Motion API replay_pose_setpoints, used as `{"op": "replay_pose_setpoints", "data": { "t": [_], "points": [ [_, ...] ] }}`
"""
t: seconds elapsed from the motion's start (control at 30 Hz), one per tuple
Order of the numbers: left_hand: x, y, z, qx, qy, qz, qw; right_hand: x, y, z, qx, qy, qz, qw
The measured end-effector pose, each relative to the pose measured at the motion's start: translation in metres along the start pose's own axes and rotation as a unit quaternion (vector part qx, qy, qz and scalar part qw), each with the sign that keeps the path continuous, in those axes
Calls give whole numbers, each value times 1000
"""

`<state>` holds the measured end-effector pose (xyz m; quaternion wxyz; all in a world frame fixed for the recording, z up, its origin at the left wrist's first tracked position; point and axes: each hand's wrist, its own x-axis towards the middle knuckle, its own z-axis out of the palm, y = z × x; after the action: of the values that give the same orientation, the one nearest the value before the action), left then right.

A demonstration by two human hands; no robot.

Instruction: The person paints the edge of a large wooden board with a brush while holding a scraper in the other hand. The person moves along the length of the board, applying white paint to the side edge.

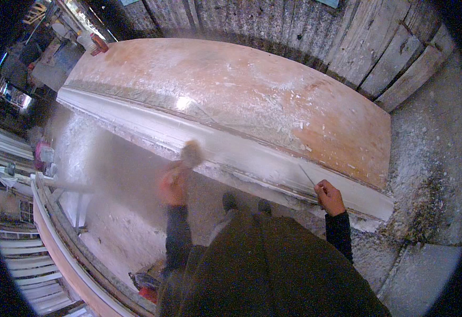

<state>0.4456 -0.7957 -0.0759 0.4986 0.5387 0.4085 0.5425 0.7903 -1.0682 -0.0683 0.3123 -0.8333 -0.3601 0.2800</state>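
Note:
A long white plaster-like moulding runs along the near edge of a worn, orange-brown bench top. My left hand is smeared by motion. It is closed around what looks like a brush with a tan, bushy head, which is at the moulding's near edge. Farther right, my right hand pinches a thin, narrow metal tool, its tip pointing up and left over the moulding's white face. Whether that tip touches the surface I cannot tell.
White crumbs and scraps are scattered on the bench top and on the floor at right. A corrugated wall stands behind. A red bottle sits at the far left corner. Lower left is another long bench edge beside stacked white strips.

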Motion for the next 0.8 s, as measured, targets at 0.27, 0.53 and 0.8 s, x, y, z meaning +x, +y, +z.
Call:
{"op": "replay_pose_setpoints", "data": {
  "t": [0.27,0.53,0.8],
  "points": [
    [-98,17,156,-5,-316,-203,927,-24,-26,-61,-78,-127,135,980],
    [-43,37,58,333,-137,110,927,-38,14,-69,-56,-80,141,985],
    [-109,24,139,48,-327,53,942,-34,28,-45,-106,-128,-3,986]
  ]
}}
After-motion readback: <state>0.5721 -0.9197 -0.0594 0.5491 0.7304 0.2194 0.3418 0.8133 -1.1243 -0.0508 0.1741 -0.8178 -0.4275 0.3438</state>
